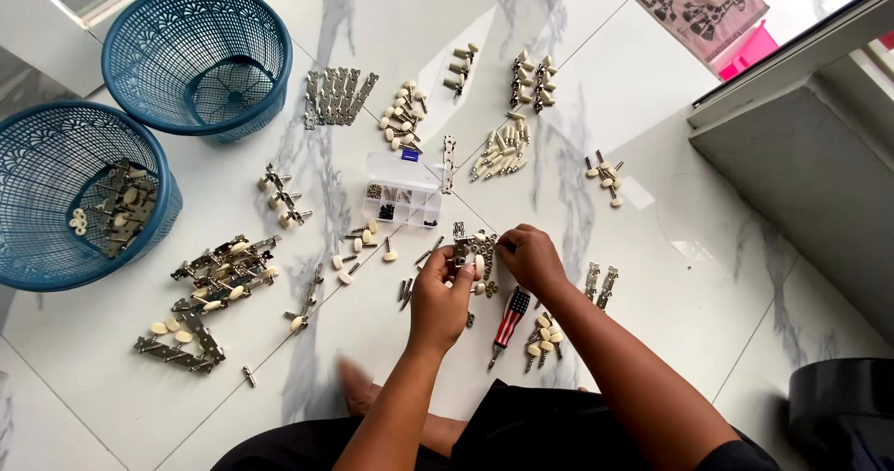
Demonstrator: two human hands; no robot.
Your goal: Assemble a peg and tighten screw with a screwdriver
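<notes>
While both hands (484, 271) busy: two baskets (200, 57).

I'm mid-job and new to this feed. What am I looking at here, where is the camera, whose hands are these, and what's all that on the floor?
One picture, from a camera on a person's head, looking down at a white marble-tile floor. No machine: two bare hands. The left hand and right hand together hold a metal tuning-peg plate. Around them lie piles of cream-knobbed tuning pegs, bare metal plates, a clear compartment box of small parts, and a flag-patterned screwdriver. Two blue baskets stand on the left; one holds finished pieces.
</notes>
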